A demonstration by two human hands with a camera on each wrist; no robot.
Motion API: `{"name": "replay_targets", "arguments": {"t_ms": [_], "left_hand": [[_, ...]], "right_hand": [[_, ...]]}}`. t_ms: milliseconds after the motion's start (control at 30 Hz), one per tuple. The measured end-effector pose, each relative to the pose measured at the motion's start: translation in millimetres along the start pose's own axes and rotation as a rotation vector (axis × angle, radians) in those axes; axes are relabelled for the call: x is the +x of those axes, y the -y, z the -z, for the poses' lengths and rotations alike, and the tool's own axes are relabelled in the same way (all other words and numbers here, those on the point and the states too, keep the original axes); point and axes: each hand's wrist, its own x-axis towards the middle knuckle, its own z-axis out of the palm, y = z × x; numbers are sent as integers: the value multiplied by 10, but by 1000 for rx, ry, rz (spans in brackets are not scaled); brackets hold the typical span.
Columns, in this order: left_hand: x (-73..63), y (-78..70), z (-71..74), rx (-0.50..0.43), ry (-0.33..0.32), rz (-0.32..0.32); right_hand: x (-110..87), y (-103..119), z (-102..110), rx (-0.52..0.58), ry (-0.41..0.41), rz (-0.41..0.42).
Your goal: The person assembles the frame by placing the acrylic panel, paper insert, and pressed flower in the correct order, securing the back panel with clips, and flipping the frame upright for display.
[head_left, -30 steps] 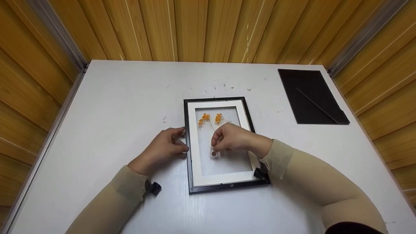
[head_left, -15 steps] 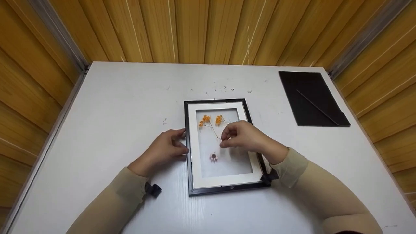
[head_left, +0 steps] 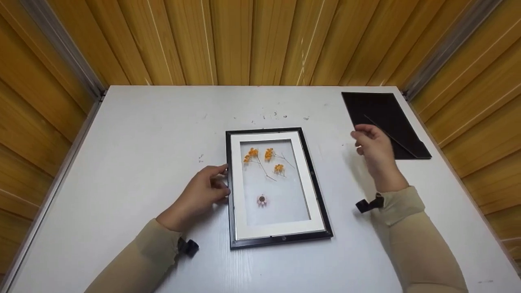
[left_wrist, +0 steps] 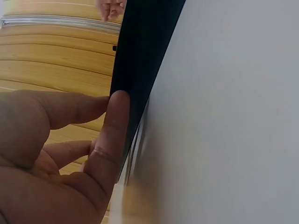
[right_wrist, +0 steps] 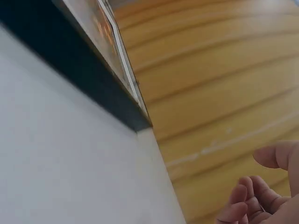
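Head view shows us the black frame directly to the right of the left hand, its long axis running away from the person at a slight slant. That hand is the nearer one: we see its thumb and index fingertip touching the frame's side, fingers relaxed. From the right hand, the frame lies leftward, well apart. This hand is loosely curled, and we see nothing between thumb and fingers. Just beyond it and to its right lies the black board; we cannot tell whether they touch. Rightward of the left hand, inside the frame, are orange sprigs and, level with the thumb, a pink flower.
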Motion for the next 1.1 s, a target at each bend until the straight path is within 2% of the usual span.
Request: {"name": "replay_targets", "arguments": {"t_ms": [100,200,300,400,533,633,733,900,1100], "left_hand": [[-20,22,1,0,-21,-10],[-21,40,-13,15,-34,-20],[-23,63,-31,20,-37,-20],[-32,83,-39,14,-44,4],[-37,96,-30,1,-36,21],[-24,87,-19,5,-31,15],[-15,78,-11,21,-29,11],[-18,94,5,10,-19,-2],[0,89,-11,-1,-12,-7]], "right_hand": [[226,-110,342,15,-203,-4],[374,-225,683,-63,-374,8],[453,-350,964,-191,-480,29],[488,-470,1156,-309,-536,42],[490,-568,1343,-520,-532,-6],[474,-578,1459,-675,-486,-87],[459,-562,1528,-773,-427,-151],[444,-533,1533,-864,-355,-208],[423,-492,1567,-897,-352,-274]]}}
